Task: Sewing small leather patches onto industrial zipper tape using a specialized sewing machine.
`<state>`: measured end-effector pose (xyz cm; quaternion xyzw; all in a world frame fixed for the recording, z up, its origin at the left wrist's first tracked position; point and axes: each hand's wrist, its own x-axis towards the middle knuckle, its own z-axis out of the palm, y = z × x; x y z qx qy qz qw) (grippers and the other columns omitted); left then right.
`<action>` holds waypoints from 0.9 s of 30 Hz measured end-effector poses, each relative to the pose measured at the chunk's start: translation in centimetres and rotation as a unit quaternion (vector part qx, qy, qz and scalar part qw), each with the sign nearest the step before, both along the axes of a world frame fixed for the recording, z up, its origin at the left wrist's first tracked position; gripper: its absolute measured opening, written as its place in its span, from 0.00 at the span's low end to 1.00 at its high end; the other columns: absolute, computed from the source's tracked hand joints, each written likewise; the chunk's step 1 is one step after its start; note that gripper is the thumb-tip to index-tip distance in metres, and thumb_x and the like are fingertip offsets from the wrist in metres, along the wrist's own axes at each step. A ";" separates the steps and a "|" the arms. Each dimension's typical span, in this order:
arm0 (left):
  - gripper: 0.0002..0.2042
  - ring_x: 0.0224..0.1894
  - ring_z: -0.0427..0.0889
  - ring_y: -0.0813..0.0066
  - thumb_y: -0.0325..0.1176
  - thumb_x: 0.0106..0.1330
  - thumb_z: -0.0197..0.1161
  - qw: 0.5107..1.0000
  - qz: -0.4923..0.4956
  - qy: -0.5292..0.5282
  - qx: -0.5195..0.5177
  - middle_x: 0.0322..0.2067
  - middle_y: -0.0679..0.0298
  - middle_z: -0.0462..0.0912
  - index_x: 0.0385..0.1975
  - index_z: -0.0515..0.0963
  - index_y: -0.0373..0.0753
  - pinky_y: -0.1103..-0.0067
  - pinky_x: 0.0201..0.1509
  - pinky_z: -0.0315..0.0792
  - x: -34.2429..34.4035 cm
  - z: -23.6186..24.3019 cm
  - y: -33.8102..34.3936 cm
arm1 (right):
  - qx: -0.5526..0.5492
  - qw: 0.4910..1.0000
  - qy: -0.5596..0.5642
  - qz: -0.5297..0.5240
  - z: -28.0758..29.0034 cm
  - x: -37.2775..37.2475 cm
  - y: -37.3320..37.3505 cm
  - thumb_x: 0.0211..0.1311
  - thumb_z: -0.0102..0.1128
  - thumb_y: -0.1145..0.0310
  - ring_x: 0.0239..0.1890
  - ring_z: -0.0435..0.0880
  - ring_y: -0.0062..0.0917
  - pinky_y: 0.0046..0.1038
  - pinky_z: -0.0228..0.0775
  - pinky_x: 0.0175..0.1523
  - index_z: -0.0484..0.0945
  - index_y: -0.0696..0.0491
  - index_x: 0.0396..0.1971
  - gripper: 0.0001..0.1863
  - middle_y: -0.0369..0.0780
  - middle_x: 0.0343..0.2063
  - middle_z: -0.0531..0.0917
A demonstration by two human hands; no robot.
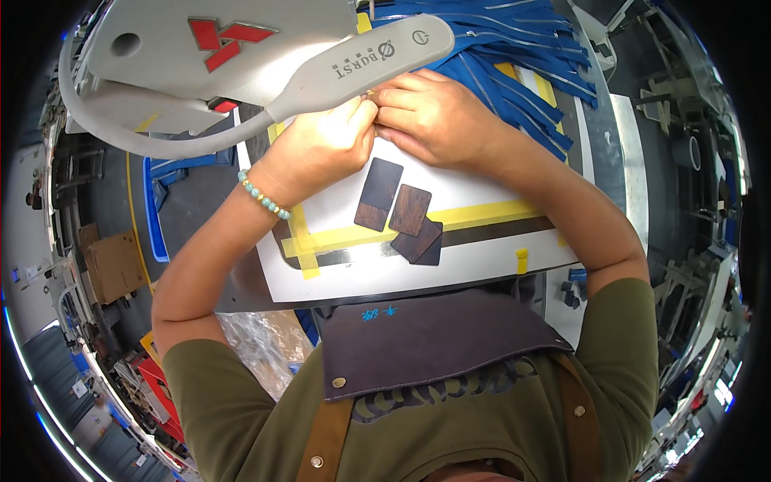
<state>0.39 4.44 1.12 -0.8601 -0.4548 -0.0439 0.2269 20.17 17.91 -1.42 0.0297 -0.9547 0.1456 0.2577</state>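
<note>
My left hand (pixel 331 138), with a bead bracelet (pixel 262 195) on its wrist, and my right hand (pixel 438 116) meet just below a grey lamp head. Both are closed, their fingertips pinched close together. Whatever lies between them is too small or hidden to make out. Blue zipper strips (pixel 514 40) with silvery teeth spread beyond my right hand. Below the hands, several thin brown-and-black rectangular pieces lie on the white work surface: a long dark piece (pixel 382 181), a wood-grained piece (pixel 412 210) and overlapping ones (pixel 426 245).
The grey lamp head (pixel 361 64) on a bent neck hangs over my fingers, partly hiding them. A grey machine body (pixel 161 48) stands at the upper left. Yellow tape (pixel 474 217) crosses the work surface. A blue bin (pixel 152 210) sits at the left, and a dark apron (pixel 442 333) covers my front.
</note>
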 end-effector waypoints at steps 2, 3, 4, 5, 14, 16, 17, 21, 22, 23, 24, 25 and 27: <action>0.07 0.39 0.84 0.70 0.25 0.54 0.69 0.998 0.014 -0.058 -0.014 0.37 0.64 0.81 0.32 0.83 0.35 0.76 0.40 0.81 -0.4 0.1 -0.1 | 0.008 1.000 0.001 0.001 -0.1 0.0 0.2 0.63 0.72 0.68 0.60 0.84 0.36 0.39 0.75 0.65 0.86 0.56 0.49 0.16 0.40 0.53 0.87; 0.07 0.39 0.84 0.70 0.25 0.54 0.69 0.998 0.011 -0.055 -0.014 0.37 0.64 0.81 0.32 0.83 0.35 0.76 0.40 0.81 -0.5 0.2 -0.4 | 0.008 1.000 0.004 -0.002 -0.2 0.1 0.3 0.63 0.72 0.68 0.60 0.84 0.36 0.39 0.75 0.65 0.86 0.56 0.49 0.16 0.40 0.53 0.87; 0.07 0.38 0.85 0.69 0.26 0.56 0.70 0.997 -0.003 -0.073 0.006 0.38 0.63 0.82 0.33 0.83 0.35 0.75 0.39 0.81 -0.7 0.3 -0.9 | 0.012 1.000 0.000 0.006 -0.5 0.2 0.4 0.63 0.72 0.68 0.60 0.84 0.36 0.39 0.75 0.65 0.86 0.56 0.51 0.17 0.40 0.53 0.87; 0.07 0.37 0.86 0.68 0.26 0.58 0.71 0.995 -0.017 -0.090 0.027 0.39 0.62 0.83 0.35 0.82 0.35 0.75 0.38 0.81 -0.7 0.4 -1.5 | 0.017 1.000 -0.005 0.016 -0.6 0.2 0.6 0.63 0.72 0.67 0.60 0.84 0.36 0.39 0.75 0.66 0.86 0.56 0.52 0.18 0.40 0.54 0.87; 0.10 0.22 0.69 0.66 0.32 0.77 0.64 0.870 0.228 -0.435 -0.051 0.23 0.60 0.75 0.34 0.80 0.32 0.73 0.30 0.67 -0.2 -1.8 -3.2 | 0.036 0.999 0.027 0.000 -0.9 -0.1 -0.1 0.71 0.67 0.59 0.67 0.80 0.33 0.40 0.69 0.69 0.86 0.55 0.55 0.20 0.41 0.60 0.86; 0.11 0.23 0.70 0.66 0.32 0.78 0.62 0.834 0.234 -0.497 -0.053 0.22 0.59 0.75 0.34 0.80 0.31 0.72 0.31 0.68 0.0 -2.4 -2.6 | 0.023 0.999 0.026 0.004 -1.1 -0.2 -0.1 0.71 0.67 0.58 0.67 0.80 0.34 0.41 0.68 0.70 0.86 0.55 0.55 0.20 0.41 0.60 0.86; 0.11 0.23 0.70 0.66 0.32 0.78 0.62 0.834 0.233 -0.497 -0.053 0.22 0.59 0.75 0.34 0.80 0.31 0.72 0.31 0.68 0.1 -2.7 -2.3 | 0.010 1.000 0.023 0.004 -1.1 -0.2 0.0 0.71 0.67 0.57 0.67 0.80 0.34 0.41 0.67 0.71 0.86 0.55 0.55 0.21 0.41 0.59 0.86; 0.11 0.23 0.73 0.67 0.31 0.78 0.62 0.847 0.206 -0.490 -0.026 0.23 0.58 0.78 0.33 0.80 0.31 0.71 0.32 0.69 0.2 -3.2 -1.5 | 0.001 1.000 0.025 0.010 -1.3 -0.4 0.2 0.71 0.67 0.56 0.67 0.80 0.34 0.41 0.67 0.71 0.87 0.56 0.54 0.21 0.41 0.58 0.87; 0.11 0.24 0.73 0.67 0.31 0.78 0.62 0.854 0.196 -0.482 -0.017 0.23 0.57 0.78 0.32 0.80 0.31 0.71 0.32 0.69 0.2 -3.2 -1.3 | 0.000 1.000 0.023 0.010 -1.2 -0.4 0.2 0.71 0.67 0.55 0.66 0.80 0.34 0.41 0.68 0.70 0.87 0.55 0.54 0.21 0.41 0.58 0.87; 0.11 0.24 0.73 0.67 0.31 0.78 0.62 0.854 0.195 -0.483 -0.018 0.23 0.57 0.78 0.32 0.80 0.31 0.71 0.32 0.69 0.3 -3.2 -1.1 | 0.000 1.000 0.021 0.011 -1.0 -0.4 0.1 0.71 0.67 0.55 0.66 0.80 0.34 0.41 0.68 0.70 0.87 0.55 0.54 0.21 0.41 0.58 0.87; 0.12 0.23 0.73 0.66 0.31 0.78 0.63 0.857 0.190 -0.478 -0.026 0.23 0.56 0.78 0.32 0.80 0.31 0.70 0.32 0.69 0.4 -3.2 -0.9 | 0.000 1.000 0.020 0.009 -0.8 -0.3 0.1 0.71 0.67 0.55 0.66 0.80 0.34 0.41 0.68 0.70 0.87 0.55 0.54 0.21 0.41 0.58 0.87; 0.12 0.23 0.73 0.64 0.31 0.78 0.63 0.860 0.184 -0.474 -0.034 0.22 0.55 0.77 0.31 0.79 0.31 0.70 0.31 0.69 0.5 -3.1 -0.8 | -0.009 1.000 0.015 0.011 -0.7 -0.3 0.1 0.70 0.67 0.54 0.65 0.81 0.34 0.41 0.68 0.69 0.87 0.55 0.53 0.21 0.41 0.57 0.87; 0.12 0.23 0.73 0.62 0.30 0.78 0.62 0.869 0.187 -0.457 -0.034 0.22 0.54 0.76 0.30 0.78 0.31 0.68 0.31 0.69 0.8 -3.0 -0.4 | -0.017 1.000 0.010 0.012 -0.5 -0.3 0.0 0.70 0.68 0.54 0.65 0.81 0.34 0.41 0.68 0.69 0.87 0.55 0.52 0.22 0.42 0.56 0.87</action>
